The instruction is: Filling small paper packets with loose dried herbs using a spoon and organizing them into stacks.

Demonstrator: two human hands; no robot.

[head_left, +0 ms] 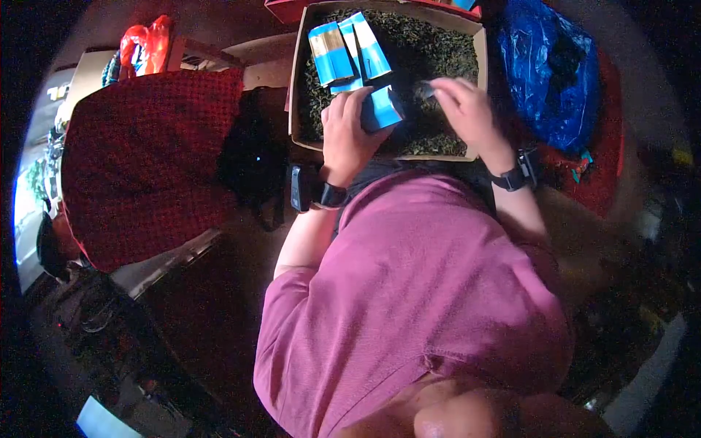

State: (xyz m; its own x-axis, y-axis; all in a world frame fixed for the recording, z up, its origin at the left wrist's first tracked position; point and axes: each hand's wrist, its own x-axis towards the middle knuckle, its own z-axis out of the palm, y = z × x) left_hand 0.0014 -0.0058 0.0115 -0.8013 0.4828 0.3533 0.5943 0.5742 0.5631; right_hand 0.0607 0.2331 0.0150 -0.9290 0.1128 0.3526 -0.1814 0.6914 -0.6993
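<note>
My left hand [346, 123] grips a small blue and white box [383, 109] at the near side of a shallow cardboard box [482, 63]. That cardboard box holds dark dried leaves [438, 41]. Several more blue and white boxes [333, 55] lie on the leaves, just beyond my left hand. My right hand [465, 112] is over the right part of the leaves, fingertips pinched on a small, thin, blurred item [424, 90] that I cannot identify. A gap separates it from the box in my left hand.
A blue plastic bag [553, 76] with dark contents stands on a red surface [608, 180] at the right. On the left are a dark red checked cloth [148, 164] and a red plastic bag [145, 46]. A red edge [285, 10] shows behind the cardboard box.
</note>
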